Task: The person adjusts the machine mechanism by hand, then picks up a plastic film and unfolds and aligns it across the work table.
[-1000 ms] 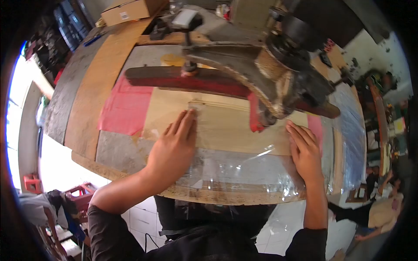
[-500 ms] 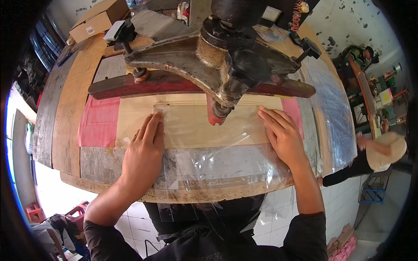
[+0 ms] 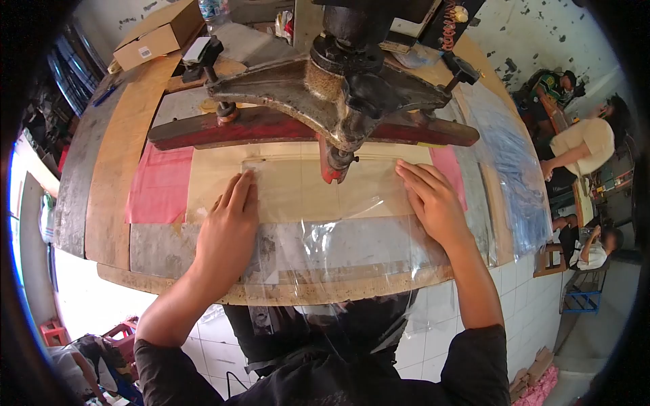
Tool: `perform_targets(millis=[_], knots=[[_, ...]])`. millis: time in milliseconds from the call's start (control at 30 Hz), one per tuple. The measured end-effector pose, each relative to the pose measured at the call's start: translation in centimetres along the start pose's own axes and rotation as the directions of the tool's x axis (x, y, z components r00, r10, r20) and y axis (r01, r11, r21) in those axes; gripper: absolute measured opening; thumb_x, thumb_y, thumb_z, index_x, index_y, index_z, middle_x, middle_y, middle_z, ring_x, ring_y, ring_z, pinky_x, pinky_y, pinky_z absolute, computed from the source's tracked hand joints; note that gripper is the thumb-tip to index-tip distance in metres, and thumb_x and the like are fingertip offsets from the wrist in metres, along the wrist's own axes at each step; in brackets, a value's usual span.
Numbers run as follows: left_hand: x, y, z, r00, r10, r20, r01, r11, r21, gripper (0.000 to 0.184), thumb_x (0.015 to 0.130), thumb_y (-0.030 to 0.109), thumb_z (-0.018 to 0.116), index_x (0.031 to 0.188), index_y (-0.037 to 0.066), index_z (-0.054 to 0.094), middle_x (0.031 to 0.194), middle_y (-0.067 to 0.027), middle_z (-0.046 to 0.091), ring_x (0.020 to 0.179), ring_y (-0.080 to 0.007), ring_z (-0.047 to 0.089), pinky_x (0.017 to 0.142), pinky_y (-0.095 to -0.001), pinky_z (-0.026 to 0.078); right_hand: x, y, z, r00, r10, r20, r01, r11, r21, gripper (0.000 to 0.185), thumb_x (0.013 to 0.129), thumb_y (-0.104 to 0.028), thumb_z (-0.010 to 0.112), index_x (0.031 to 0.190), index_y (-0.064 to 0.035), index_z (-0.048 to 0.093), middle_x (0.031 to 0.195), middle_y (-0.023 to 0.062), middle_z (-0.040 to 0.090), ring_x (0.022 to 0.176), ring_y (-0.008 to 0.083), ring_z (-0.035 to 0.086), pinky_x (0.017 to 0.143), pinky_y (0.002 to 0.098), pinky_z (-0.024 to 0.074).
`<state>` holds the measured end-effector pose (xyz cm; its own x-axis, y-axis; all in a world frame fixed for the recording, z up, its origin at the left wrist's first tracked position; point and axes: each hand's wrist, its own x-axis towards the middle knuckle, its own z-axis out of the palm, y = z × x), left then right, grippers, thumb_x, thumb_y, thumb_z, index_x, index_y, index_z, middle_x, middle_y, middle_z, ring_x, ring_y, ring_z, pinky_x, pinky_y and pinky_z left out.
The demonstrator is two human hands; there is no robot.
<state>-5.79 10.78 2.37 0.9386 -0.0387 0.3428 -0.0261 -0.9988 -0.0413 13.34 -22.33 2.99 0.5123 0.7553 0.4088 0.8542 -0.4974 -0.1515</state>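
A clear plastic sheet (image 3: pixel 332 240) lies over a tan, tape-like covering (image 3: pixel 291 196) and hangs past the table's front edge. At the sheet's left edge, my left hand (image 3: pixel 233 220) rests with its fingers stretched forward. My right hand (image 3: pixel 433 199) lies on the opposite edge, fingers extended and pointing inward. Both sets of fingertips touch the surface near the sheet's far edge. Just beyond them is a machine head (image 3: pixel 338 101) with a long red-and-black bar (image 3: pixel 271 128) under it. A red notched piece (image 3: pixel 330 162) points down between my hands.
Pink strips (image 3: pixel 159 186) flank the tan covering. Stacked clear plastic (image 3: pixel 518 189) lies at the table's right side, a cardboard box (image 3: pixel 156 40) at back left. On the right, several people are around a workbench, one in a cream shirt (image 3: pixel 589 142).
My hands stay at the sheet's edges with little movement. The view has shifted slightly. At right, the person in the cream shirt is more upright, and another seated person has come into view.
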Motion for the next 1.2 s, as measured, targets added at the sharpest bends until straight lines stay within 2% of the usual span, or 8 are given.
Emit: perform_targets(millis=[67,300,367,500,667,800,967,1200], knots=[[-0.2,-0.2,0.3,0.998,-0.016,0.063,0.019,0.998,-0.059,0.05,0.086,-0.002,0.058,0.134,-0.015,0.058,0.146,-0.0237,0.055,0.138,-0.0365,0.056,0.106,-0.0418,0.056,0.0,-0.1,0.0,1.0,-0.004,-0.015,0.005,1.0,0.024,0.041,0.088,0.002,0.069,0.129,-0.0006,0.07,0.136,0.0082,0.071,0.12,0.0293,0.065,0.101,0.0408,0.0555],[-0.4,-0.5,1.3,1.0,-0.003,0.02,0.004,0.999,-0.032,0.046,0.085,-0.001,0.059,0.13,-0.014,0.06,0.146,-0.0234,0.055,0.137,-0.0357,0.057,0.102,-0.0405,0.058,-0.3,0.0,0.2,0.997,-0.042,-0.062,0.044,0.999,0.031,0.039,0.088,0.003,0.069,0.127,0.0015,0.072,0.134,0.0102,0.072,0.116,0.0299,0.066,0.099,0.0404,0.0565],[-0.4,-0.5,1.5,0.997,0.026,-0.072,-0.025,1.0,0.013,0.035,0.092,0.002,0.059,0.125,-0.009,0.064,0.137,-0.0191,0.061,0.121,-0.0335,0.067,0.096,-0.0403,0.061,-0.4,-0.1,0.2,0.995,-0.044,-0.084,0.047,0.998,0.029,0.037,0.089,0.002,0.068,0.126,0.0019,0.072,0.132,0.0105,0.073,0.112,0.0302,0.067,0.099,0.0405,0.0562],[-0.3,-0.2,0.8,0.999,-0.014,-0.031,0.014,1.0,0.006,0.032,0.093,0.003,0.06,0.122,-0.009,0.065,0.134,-0.0191,0.062,0.117,-0.0338,0.069,0.093,-0.0412,0.062,-0.6,-0.3,0.0,0.996,-0.031,-0.079,0.034,0.999,0.039,0.034,0.091,0.0,0.068,0.124,0.0016,0.073,0.13,0.0109,0.074,0.11,0.0305,0.067,0.099,0.0402,0.0556],[-0.1,-0.9,1.8,0.997,0.068,-0.032,-0.066,0.996,0.056,0.028,0.088,0.002,0.061,0.114,-0.009,0.065,0.118,-0.0183,0.062,0.107,-0.0327,0.069,0.088,-0.0401,0.063,-0.7,-0.1,0.1,0.991,-0.085,-0.107,0.089,0.996,0.031,0.032,0.093,-0.003,0.067,0.124,-0.0005,0.074,0.129,0.0106,0.074,0.109,0.031,0.067,0.098,0.0405,0.0551],[-0.2,-0.8,1.5,1.0,0.014,0.002,-0.014,1.0,0.023,0.028,0.084,0.003,0.063,0.108,-0.01,0.068,0.116,-0.0188,0.065,0.114,-0.0304,0.066,0.086,-0.0375,0.062,-0.8,0.2,0.3,0.991,-0.098,-0.093,0.101,0.995,0.02,0.033,0.093,-0.004,0.067,0.125,-0.001,0.074,0.13,0.0104,0.074,0.11,0.0314,0.067,0.099,0.041,0.0545],[-0.2,-1.6,2.7,0.992,0.121,-0.019,-0.118,0.986,0.122,0.024,0.084,0.002,0.063,0.105,-0.009,0.069,0.116,-0.019,0.065,0.11,-0.0313,0.068,0.085,-0.0378,0.063,-0.9,0.3,0.6,0.983,-0.136,-0.126,0.135,0.991,-0.019,0.031,0.092,-0.005,0.067,0.122,-0.0013,0.074,0.129,0.0116,0.073,0.112,0.0331,0.067,0.102,0.0427,0.0528],[0.0,-1.5,3.3,0.999,0.043,-0.021,-0.041,0.993,0.111,0.023,0.085,0.003,0.063,0.106,-0.004,0.068,0.115,-0.0159,0.064,0.112,-0.0291,0.066,0.087,-0.0368,0.063,-0.8,0.5,0.6,0.981,-0.164,-0.107,0.161,0.986,-0.038,0.03,0.092,-0.004,0.065,0.121,-0.0003,0.074,0.128,0.0121,0.073,0.111,0.0334,0.067,0.102,0.043,0.0529]])
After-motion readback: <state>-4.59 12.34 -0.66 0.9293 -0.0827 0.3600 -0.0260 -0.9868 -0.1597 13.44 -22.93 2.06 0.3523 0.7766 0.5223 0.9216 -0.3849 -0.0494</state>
